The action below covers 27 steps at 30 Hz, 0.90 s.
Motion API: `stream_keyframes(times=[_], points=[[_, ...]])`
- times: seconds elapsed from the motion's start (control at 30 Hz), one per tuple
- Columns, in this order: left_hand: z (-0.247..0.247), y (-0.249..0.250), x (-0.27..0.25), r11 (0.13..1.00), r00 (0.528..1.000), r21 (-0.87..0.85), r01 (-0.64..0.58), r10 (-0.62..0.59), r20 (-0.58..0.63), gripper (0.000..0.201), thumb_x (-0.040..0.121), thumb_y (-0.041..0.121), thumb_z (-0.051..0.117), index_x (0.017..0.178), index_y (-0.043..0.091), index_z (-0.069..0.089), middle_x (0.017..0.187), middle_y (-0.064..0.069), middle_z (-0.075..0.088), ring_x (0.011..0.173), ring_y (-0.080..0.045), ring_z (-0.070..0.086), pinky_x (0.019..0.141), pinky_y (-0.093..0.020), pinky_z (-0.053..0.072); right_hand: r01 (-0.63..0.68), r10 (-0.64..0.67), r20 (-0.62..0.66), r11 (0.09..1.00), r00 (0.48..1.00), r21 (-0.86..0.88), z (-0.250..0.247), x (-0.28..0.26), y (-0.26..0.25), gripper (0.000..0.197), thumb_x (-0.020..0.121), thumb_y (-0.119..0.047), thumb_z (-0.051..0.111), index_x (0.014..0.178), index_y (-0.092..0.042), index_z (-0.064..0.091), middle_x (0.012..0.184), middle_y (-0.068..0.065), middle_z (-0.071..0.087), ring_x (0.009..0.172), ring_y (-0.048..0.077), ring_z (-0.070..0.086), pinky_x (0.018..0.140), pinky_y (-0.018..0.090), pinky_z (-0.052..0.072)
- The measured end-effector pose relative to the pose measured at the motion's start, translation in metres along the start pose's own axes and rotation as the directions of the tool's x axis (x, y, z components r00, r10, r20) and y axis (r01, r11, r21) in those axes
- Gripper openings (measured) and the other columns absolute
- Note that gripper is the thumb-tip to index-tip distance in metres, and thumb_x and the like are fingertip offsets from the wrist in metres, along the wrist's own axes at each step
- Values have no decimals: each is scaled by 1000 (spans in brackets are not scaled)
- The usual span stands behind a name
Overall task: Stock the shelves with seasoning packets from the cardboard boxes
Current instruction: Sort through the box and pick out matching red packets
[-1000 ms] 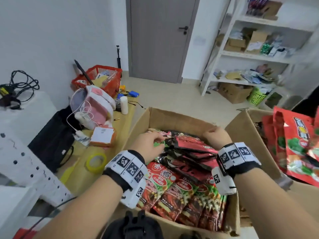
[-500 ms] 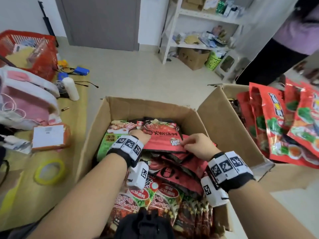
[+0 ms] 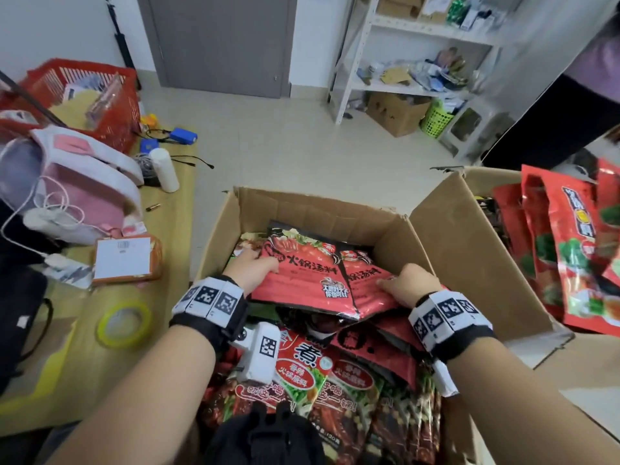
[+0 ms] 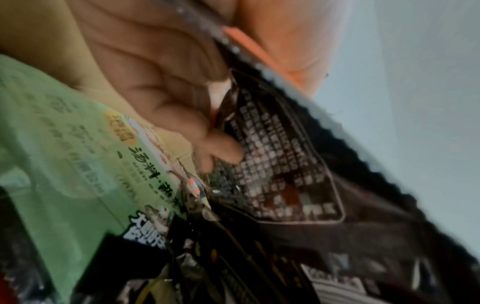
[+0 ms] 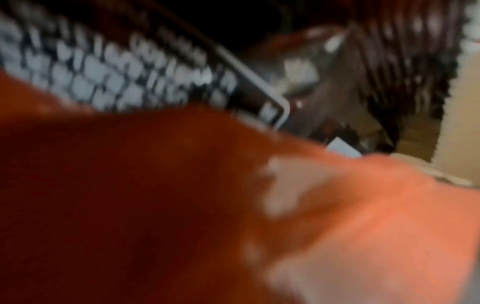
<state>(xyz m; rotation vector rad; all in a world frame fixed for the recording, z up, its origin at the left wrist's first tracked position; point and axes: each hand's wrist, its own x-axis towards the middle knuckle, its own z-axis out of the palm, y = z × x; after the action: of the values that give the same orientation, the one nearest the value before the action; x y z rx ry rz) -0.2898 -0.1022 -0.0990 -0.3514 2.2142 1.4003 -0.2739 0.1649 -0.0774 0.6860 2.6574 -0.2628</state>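
An open cardboard box (image 3: 322, 209) in front of me is full of seasoning packets. Both hands hold a stack of red and black packets (image 3: 312, 280) lifted above the others. My left hand (image 3: 250, 268) grips the stack's left edge, thumb on top and fingers (image 4: 205, 135) curled under the black back (image 4: 283, 172). My right hand (image 3: 407, 285) grips the right edge; its wrist view is blurred, showing only red packet and black print. A green packet (image 4: 67, 156) lies underneath. Red and green packets (image 3: 302, 370) fill the near part of the box.
A second cardboard box (image 3: 469, 250) at right holds red packets (image 3: 567, 250). A white shelf unit (image 3: 419, 48) stands at the back right, a person in dark trousers (image 3: 550, 125) beside it. At left, a red basket (image 3: 87, 95), pink bag (image 3: 80, 186), tape roll (image 3: 122, 322).
My hands have gathered the red and black packets and raised the stack higher, now fanned to show two fronts. The head view has tilted down and left.
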Motion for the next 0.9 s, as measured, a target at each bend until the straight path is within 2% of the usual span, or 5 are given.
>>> stream_keyframes(times=[0.13, 0.4, 0.67, 0.8, 0.9], points=[[-2, 1, -7, 997, 996, -63, -50, 45, -79, 42, 69, 29, 58, 106, 10, 52, 109, -12, 60, 101, -30, 56, 87, -38, 42, 135, -134, -13, 978, 991, 158, -14, -11, 9, 27, 84, -25, 62, 70, -5, 52, 65, 5, 50, 73, 26, 51, 56, 29, 33], [17, 15, -59, 929, 958, -257, -268, 228, -175, 28, 58, 35, 55, 84, 25, 53, 89, 0, 64, 88, -23, 60, 76, -34, 42, 360, -252, -275, 797, 928, 484, -47, -43, 28, 20, 86, -15, 57, 104, -10, 50, 90, 2, 57, 75, 14, 51, 61, 26, 35], [42, 1, -175, 764, 847, -459, -454, 210, -489, 45, 46, 35, 65, 91, 39, 63, 91, 10, 70, 98, -25, 62, 90, -43, 46, 452, -446, -339, 175, 828, 875, -47, -112, 39, 9, 85, -14, 63, 85, -19, 56, 98, 16, 63, 87, 31, 60, 83, 49, 49], [61, -31, -253, 745, 769, -442, -500, 148, -622, 52, 46, 35, 65, 96, 42, 58, 92, 8, 67, 92, -19, 62, 83, -38, 49, 415, -650, -279, 61, 707, 908, -20, -156, 46, 9, 88, -12, 60, 89, -20, 55, 96, 14, 64, 86, 30, 61, 80, 47, 49], [73, -58, -313, 781, 662, -385, -492, 49, -748, 33, 73, 30, 70, 100, 35, 52, 101, 2, 63, 90, -15, 62, 81, -35, 48, 359, -753, -226, 14, 617, 933, 3, -195, 47, 10, 89, -7, 57, 87, -17, 56, 86, 6, 66, 78, 21, 63, 75, 40, 52]])
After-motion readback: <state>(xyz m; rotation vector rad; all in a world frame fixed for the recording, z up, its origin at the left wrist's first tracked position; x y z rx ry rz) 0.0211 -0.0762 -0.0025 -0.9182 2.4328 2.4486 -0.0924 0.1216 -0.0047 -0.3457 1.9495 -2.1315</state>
